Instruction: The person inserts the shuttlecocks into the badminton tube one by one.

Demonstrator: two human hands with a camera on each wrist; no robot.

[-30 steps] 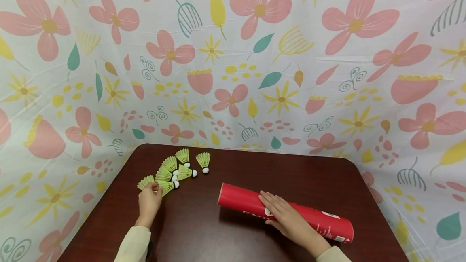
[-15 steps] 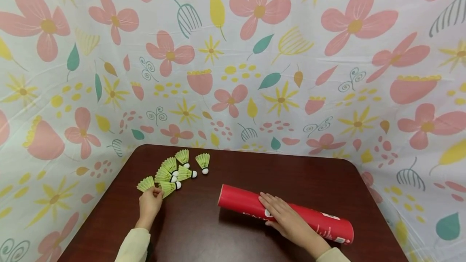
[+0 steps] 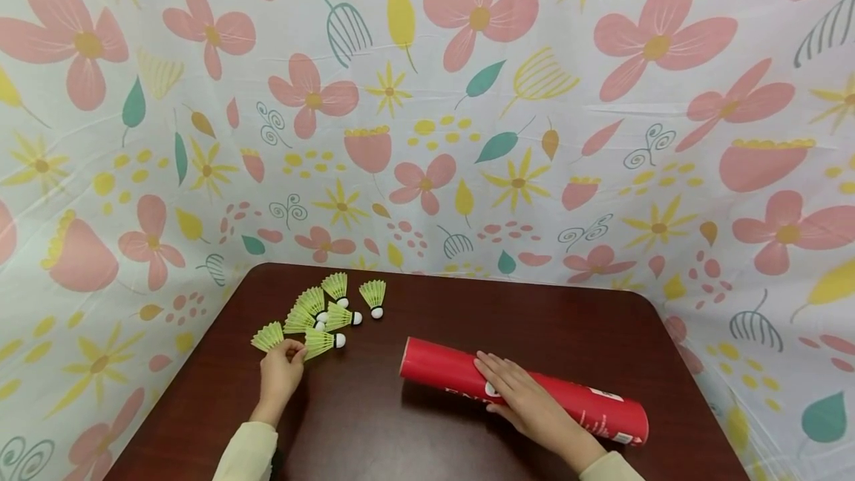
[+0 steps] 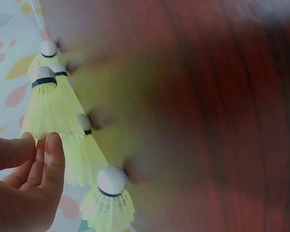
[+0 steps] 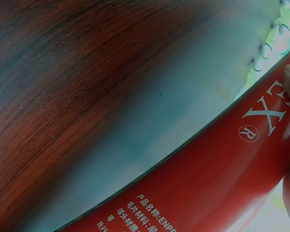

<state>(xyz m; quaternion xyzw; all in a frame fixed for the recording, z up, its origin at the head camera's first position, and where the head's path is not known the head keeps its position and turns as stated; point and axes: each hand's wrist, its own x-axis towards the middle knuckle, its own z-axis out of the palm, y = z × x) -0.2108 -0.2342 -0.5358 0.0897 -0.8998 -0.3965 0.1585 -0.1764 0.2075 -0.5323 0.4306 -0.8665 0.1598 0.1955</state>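
In the head view my left hand (image 3: 280, 373) pinches the skirt edge of a yellow shuttlecock (image 3: 320, 342) between thumb and fingers; its white cork points right. The left wrist view shows the same pinch, with the held shuttlecock (image 4: 43, 108) cork-up in that picture. Just left of this hand lies another shuttlecock (image 3: 269, 335), partly covered by the fingers. My right hand (image 3: 524, 399) holds a long red tube (image 3: 454, 371) from above, fingers across its top and thumb on the near side. White lettering (image 5: 266, 116) runs along the tube.
Several more yellow shuttlecocks (image 3: 310, 306) cluster at the table's back left, and one (image 3: 373, 298) lies slightly apart to their right. The dark brown table (image 3: 361, 414) has rounded back corners. A flower-printed cloth (image 3: 427, 95) hangs behind and beside it.
My left hand has drawn the pinched shuttlecock slightly to the right, away from the cluster. The right hand and the red tube stay in place.
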